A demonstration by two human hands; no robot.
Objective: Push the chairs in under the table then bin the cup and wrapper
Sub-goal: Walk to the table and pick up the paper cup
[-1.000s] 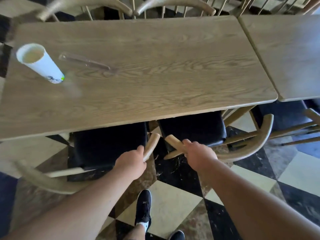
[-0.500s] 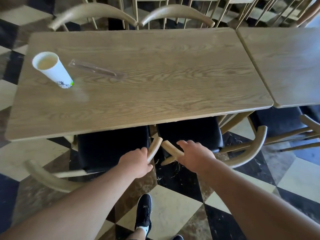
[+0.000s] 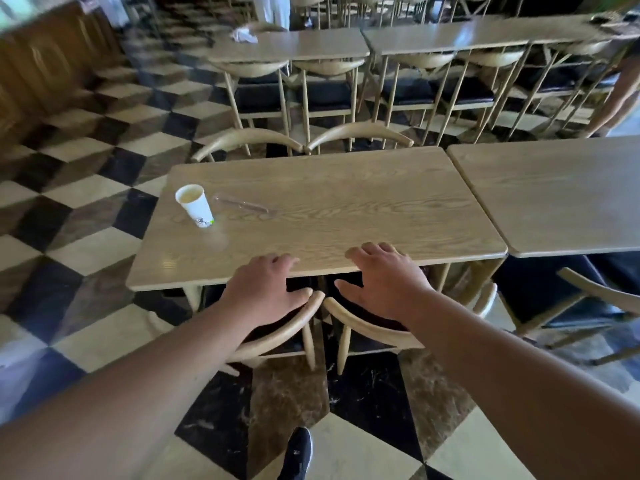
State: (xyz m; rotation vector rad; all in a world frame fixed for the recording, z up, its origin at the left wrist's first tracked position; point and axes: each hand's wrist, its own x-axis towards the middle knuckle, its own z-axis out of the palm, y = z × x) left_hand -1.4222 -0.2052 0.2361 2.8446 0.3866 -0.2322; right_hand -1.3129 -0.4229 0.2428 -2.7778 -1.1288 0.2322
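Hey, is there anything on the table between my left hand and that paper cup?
Nothing visible. The left hand is open over the table's near edge, and only bare wood lies between it and the cup up to the left. The clear wrapper lies to the cup's right, off that path.

Letting go of the chair backs now: left hand (image 3: 266,292) and right hand (image 3: 384,282) opening flat, fingers spreading out, reaching up to the table (image 3: 346,202) edge. Left chair (image 3: 277,336) and right chair (image 3: 367,329) sitting tucked under the table, black seats mostly hiding. Looking from farther back, seeing more room and floor.
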